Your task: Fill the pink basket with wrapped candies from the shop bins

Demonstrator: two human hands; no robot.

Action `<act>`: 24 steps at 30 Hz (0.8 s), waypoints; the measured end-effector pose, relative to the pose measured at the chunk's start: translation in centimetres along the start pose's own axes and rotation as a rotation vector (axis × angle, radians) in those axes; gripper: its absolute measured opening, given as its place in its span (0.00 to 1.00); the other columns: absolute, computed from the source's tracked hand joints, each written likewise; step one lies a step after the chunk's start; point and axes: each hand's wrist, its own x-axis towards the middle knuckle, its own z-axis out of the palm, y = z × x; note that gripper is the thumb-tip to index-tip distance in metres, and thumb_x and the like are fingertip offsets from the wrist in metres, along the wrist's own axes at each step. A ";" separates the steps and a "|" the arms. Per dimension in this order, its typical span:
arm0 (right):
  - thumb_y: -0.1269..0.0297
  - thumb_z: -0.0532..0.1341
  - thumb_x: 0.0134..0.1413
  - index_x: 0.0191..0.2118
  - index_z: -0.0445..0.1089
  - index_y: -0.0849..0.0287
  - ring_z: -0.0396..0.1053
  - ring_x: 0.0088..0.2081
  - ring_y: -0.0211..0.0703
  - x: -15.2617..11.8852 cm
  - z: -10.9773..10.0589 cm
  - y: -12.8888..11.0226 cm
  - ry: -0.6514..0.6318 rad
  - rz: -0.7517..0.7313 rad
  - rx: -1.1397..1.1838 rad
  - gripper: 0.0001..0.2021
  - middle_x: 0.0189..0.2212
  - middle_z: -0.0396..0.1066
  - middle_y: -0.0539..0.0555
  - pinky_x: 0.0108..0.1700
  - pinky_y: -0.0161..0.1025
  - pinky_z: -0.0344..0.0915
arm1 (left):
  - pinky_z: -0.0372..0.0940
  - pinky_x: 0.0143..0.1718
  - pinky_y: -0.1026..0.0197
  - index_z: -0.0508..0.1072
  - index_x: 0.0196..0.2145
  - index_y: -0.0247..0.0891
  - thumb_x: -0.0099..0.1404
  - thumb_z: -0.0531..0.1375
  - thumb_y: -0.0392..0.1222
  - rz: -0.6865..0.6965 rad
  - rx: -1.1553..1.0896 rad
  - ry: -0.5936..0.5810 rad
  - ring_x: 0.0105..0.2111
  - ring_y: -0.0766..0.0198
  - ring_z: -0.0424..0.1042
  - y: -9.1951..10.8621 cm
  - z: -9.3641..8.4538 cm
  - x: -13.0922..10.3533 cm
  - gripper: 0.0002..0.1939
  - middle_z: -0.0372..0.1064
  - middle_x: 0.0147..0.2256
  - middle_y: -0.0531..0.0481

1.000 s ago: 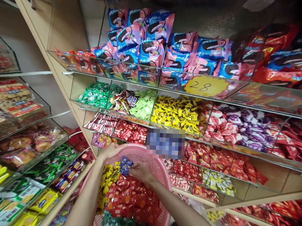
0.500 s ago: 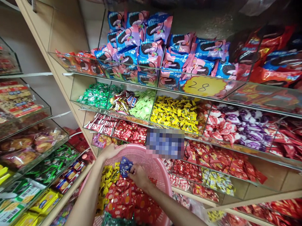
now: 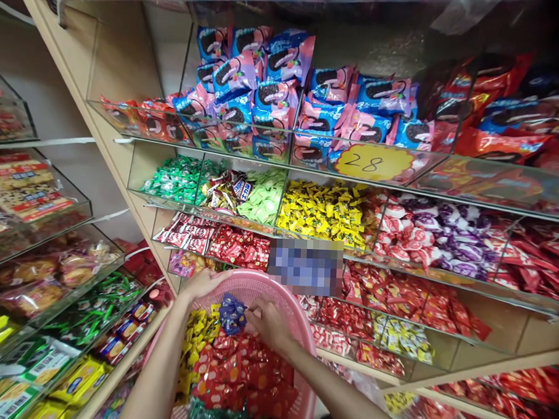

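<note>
My left hand is closed over the far left rim of a pink plastic basket. Inside the basket, my right hand hovers with loosely bent fingers just right of a small heap of dark blue wrapped candies; a narrow gap shows between fingertips and heap. Yellow wrapped candies lie along the left side of the basket. Red packets fill its middle, and dark green wrapped candies sit at the near side, partly cut off by the picture's lower edge.
Clear-fronted shelf bins rise beyond the basket, with yellow candies, green candies and blue-pink cookie packs. A yellow price tag reads 28. Another shelf of snacks stands left. A blurred blue patch covers one bin.
My right hand has drawn back slightly to the right and up from the blue candies, which now lie free in the basket. My left hand keeps its hold on the rim.
</note>
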 end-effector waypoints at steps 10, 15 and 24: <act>0.64 0.53 0.52 0.31 0.68 0.58 0.63 0.32 0.42 4.4 -9.8 4.1 0.356 -0.014 -0.190 0.08 0.31 0.67 0.54 0.34 0.37 0.58 | 0.49 0.22 0.64 0.56 0.14 0.39 0.47 0.48 0.70 -0.003 0.005 0.000 0.18 0.65 0.56 -0.1 0.1 0.5 0.29 0.53 0.15 0.54; 0.67 0.52 0.52 0.44 0.65 0.59 0.62 0.44 0.46 6.2 -11.9 7.6 0.339 -0.014 -0.479 0.13 0.41 0.67 0.57 0.44 0.39 0.58 | 0.49 0.23 0.65 0.56 0.14 0.39 0.48 0.47 0.70 -0.005 0.004 -0.022 0.18 0.65 0.57 0.0 0.2 0.7 0.29 0.53 0.14 0.54; 0.70 0.53 0.51 0.52 0.59 0.60 0.63 0.46 0.49 8.1 -12.2 8.0 0.200 -0.074 -0.739 0.20 0.46 0.66 0.61 0.46 0.40 0.57 | 0.50 0.24 0.65 0.53 0.14 0.39 0.48 0.47 0.70 -0.042 0.018 -0.001 0.19 0.64 0.59 -0.4 -0.2 0.2 0.29 0.54 0.15 0.54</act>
